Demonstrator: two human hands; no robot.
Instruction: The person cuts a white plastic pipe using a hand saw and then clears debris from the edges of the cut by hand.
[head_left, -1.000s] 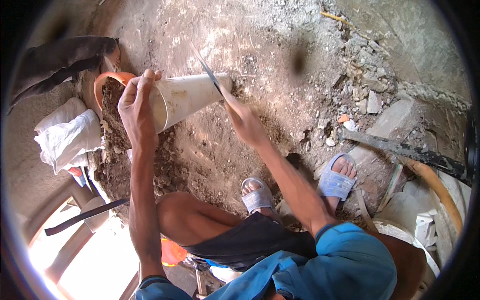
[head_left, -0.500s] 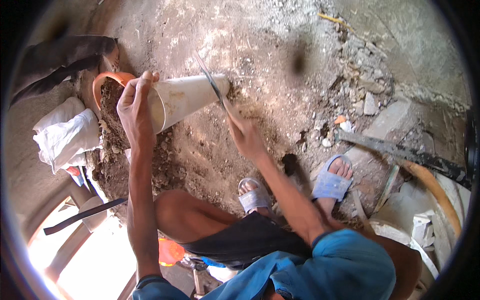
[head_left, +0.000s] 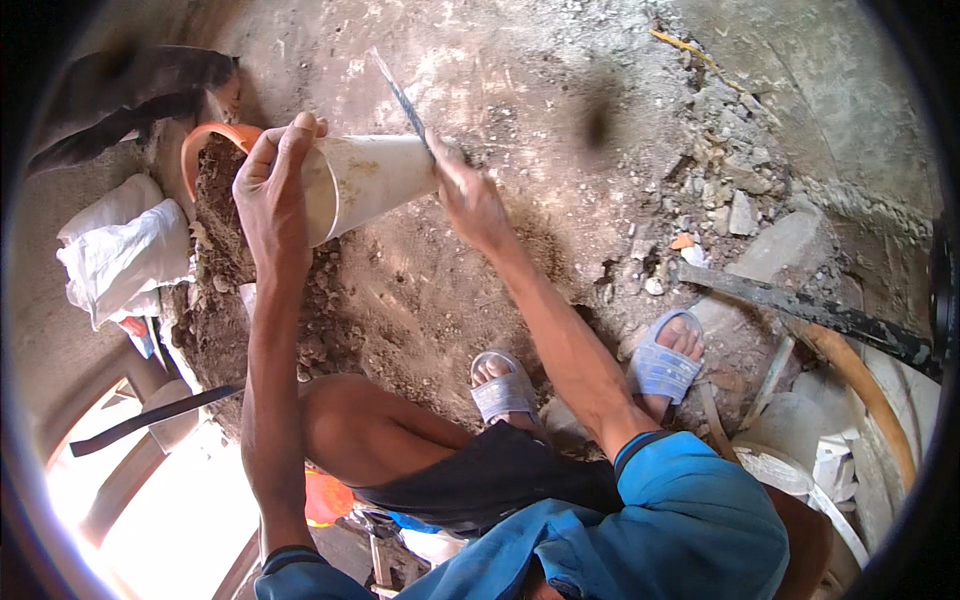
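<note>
A wide white plastic pipe (head_left: 372, 182) lies slantwise above the dirt floor, its open mouth turned to the left. My left hand (head_left: 275, 195) pinches the rim of that mouth, thumb and fingers closed together. At the pipe's other end, my right hand (head_left: 468, 200) is wrapped round the near end of a long thin blade (head_left: 402, 100). The blade points up and left past the pipe's end; whether it is a saw or a knife is too blurred to tell. Its handle is hidden in my fist.
An orange pipe (head_left: 200, 150) curves out of a soil heap (head_left: 222, 215) at the left, next to white sacks (head_left: 130, 250). Broken concrete (head_left: 740, 212) lies along the right wall. A dark-flecked bar (head_left: 800, 305) and a curved wooden piece (head_left: 865, 385) lie at right.
My right hand has moved up and left with the blade, closer to the pipe's end. My left hand keeps its grip on the rim, and the pipe has shifted only slightly.
</note>
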